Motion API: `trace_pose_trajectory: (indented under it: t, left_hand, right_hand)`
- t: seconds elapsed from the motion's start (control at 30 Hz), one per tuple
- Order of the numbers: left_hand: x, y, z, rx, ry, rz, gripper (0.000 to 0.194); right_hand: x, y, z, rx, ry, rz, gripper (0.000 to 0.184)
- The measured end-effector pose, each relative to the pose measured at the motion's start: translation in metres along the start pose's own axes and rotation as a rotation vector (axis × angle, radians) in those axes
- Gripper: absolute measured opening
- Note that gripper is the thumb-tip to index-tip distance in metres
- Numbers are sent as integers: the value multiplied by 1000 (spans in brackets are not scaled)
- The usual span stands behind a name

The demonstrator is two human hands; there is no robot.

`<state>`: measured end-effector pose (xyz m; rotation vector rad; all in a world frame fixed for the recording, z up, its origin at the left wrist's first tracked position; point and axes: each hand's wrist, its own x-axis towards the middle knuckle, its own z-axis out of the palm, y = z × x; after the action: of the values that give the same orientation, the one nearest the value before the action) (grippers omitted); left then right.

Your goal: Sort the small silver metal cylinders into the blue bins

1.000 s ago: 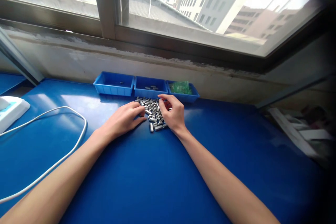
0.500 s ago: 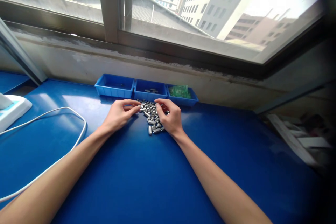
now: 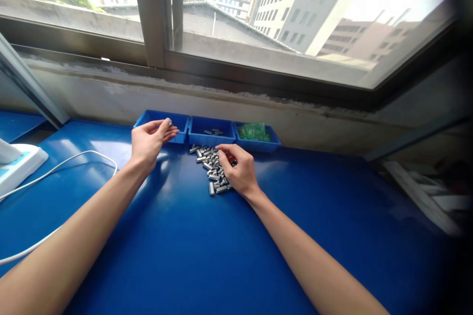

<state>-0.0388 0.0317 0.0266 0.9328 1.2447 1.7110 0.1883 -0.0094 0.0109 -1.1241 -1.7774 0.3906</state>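
My left hand (image 3: 148, 143) is raised over the front of the left blue bin (image 3: 182, 137), its thumb and forefinger pinched on a small metal part (image 3: 170, 123). Only a bit of that part shows at the fingertips. At the right edge of a heap of small silver metal pieces (image 3: 212, 177), my right hand (image 3: 239, 168) is curled, with thumb and forefinger close together. What its fingertips hold, if anything, is hidden. Some of the pieces look like short hexagonal standoffs.
The middle blue bin (image 3: 212, 140) holds several metal pieces, and the right bin (image 3: 260, 146) holds green bagged material. A white cable (image 3: 79, 156) runs across the blue table (image 3: 207, 256) from a white device (image 3: 25, 165) at left. A window sill stands behind the bins.
My left hand has moved from the heap up and left to the left bin with a small metal part. My right hand stays at the heap.
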Motion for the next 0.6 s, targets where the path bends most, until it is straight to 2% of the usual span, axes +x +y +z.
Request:
trace_pose_trajectory:
  t: [0.1, 0.17, 0.23, 0.3, 0.43, 0.5, 0.6]
  left_hand:
    - [2, -1, 0, -25, -15, -12, 34]
    - [-5, -4, -3, 60, -79, 55, 40]
    - [-13, -8, -7, 280, -197, 181, 39]
    - [-19, -12, -12, 552, -335, 365, 33]
    - [-18, -19, -16, 1016, -628, 682, 34]
    - [-15, -21, -14, 1142, -708, 745, 40]
    - [-12, -23, -14, 1198, -719, 750, 46]
  right_hand:
    - [0, 0, 0, 5, -5, 9, 16]
    - [0, 1, 0, 8, -5, 17, 16]
    - [0, 2, 1, 4, -6, 22, 16]
    - [0, 3, 1, -2, -11, 24, 17]
    - [0, 3, 0, -8, -16, 28, 18]
    - [1, 2, 0, -13, -14, 33, 18]
    - [2, 1, 1, -16, -9, 39, 18]
